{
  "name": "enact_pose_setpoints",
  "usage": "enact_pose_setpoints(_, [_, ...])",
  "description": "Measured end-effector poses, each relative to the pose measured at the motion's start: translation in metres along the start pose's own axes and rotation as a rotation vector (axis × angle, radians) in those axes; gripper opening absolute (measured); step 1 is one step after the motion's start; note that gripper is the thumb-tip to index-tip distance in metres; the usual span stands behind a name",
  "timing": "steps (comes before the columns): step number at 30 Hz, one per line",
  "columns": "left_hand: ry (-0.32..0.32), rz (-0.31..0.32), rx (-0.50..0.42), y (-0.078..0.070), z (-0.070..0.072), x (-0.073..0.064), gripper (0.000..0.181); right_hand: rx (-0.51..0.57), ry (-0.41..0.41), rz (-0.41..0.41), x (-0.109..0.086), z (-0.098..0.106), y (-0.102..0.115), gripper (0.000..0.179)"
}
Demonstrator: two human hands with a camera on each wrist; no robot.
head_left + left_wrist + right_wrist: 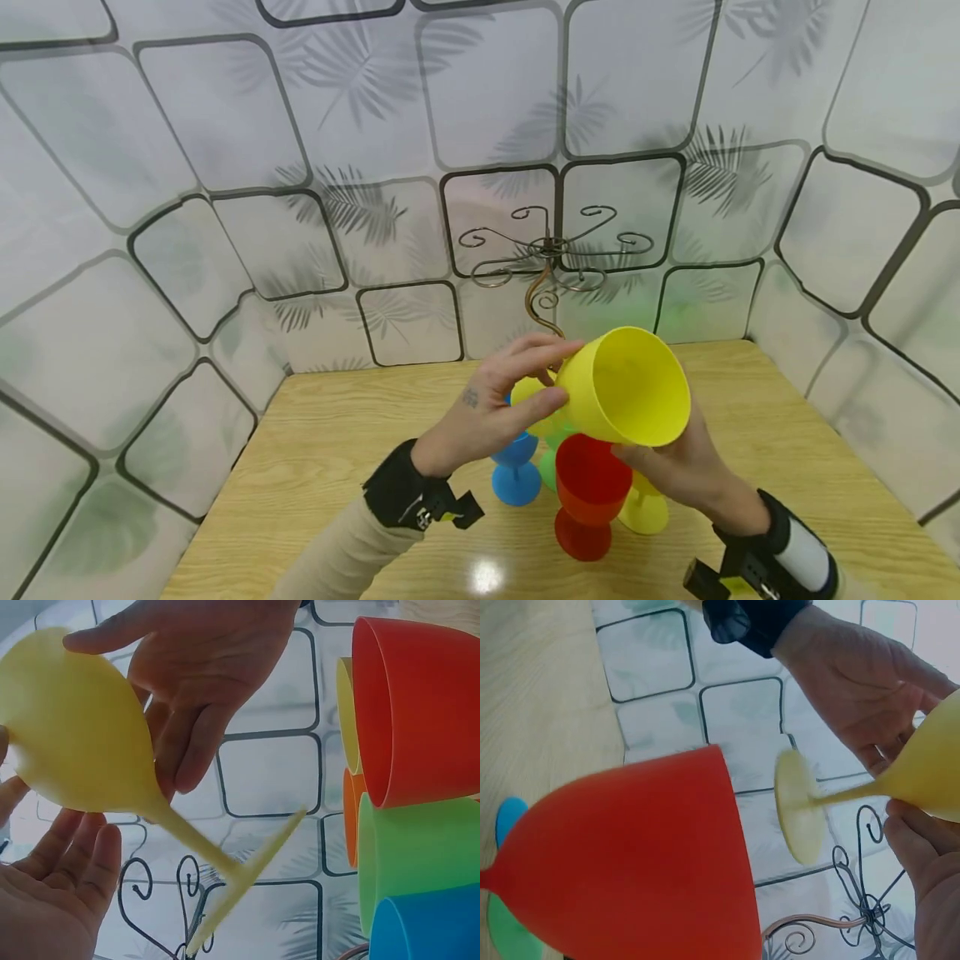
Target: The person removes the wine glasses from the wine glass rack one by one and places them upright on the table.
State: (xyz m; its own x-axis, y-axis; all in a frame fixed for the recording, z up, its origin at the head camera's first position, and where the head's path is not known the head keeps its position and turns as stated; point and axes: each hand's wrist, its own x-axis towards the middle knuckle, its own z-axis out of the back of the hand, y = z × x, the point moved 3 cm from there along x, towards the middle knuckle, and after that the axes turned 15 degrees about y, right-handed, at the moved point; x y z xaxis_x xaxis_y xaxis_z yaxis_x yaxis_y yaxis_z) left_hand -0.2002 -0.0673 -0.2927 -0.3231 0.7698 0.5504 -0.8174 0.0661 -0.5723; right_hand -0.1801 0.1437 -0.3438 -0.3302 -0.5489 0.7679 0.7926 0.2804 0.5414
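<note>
In the head view a yellow plastic goblet [637, 387] is tilted with its mouth towards me, up above the table. My left hand [495, 404] holds it by the left side of the bowl, thumb in front and fingers behind. On the lower right side my right hand [686, 462] grips the bowl, partly hidden behind it. The left wrist view shows the goblet's slim stem [199, 840] and flat foot [251, 877] free of both hands. Below it a red goblet [585, 508] stands upright, among blue [516, 483], green [549, 471] and other yellow goblets [647, 510].
A metal stand [550, 247] with curled arms rises behind the goblets, near the patterned wall covering [390, 225]. An orange cup [351, 825] shows in the left wrist view. The goblets stand on a light wood table [360, 417].
</note>
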Motion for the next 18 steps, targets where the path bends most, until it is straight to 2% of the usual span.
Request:
enact_pose_setpoints(4, [-0.019, 0.024, 0.023, -0.003, 0.001, -0.004, 0.06, 0.124, 0.039, -0.003, -0.001, -0.005, 0.002, 0.057])
enact_pose_setpoints(10, [-0.027, -0.013, -0.022, -0.009, 0.004, -0.013, 0.054, 0.238, 0.083, -0.023, 0.002, -0.013, 0.003, 0.083])
enact_pose_setpoints(13, [-0.016, -0.028, -0.047, -0.01, 0.004, -0.016, 0.056, 0.255, 0.104, -0.035, 0.003, -0.018, 0.002, 0.087])
enact_pose_setpoints(18, [-0.011, -0.016, -0.046, -0.012, 0.006, -0.024, 0.066, 0.173, 0.134, -0.086, 0.004, -0.026, 0.001, 0.088])
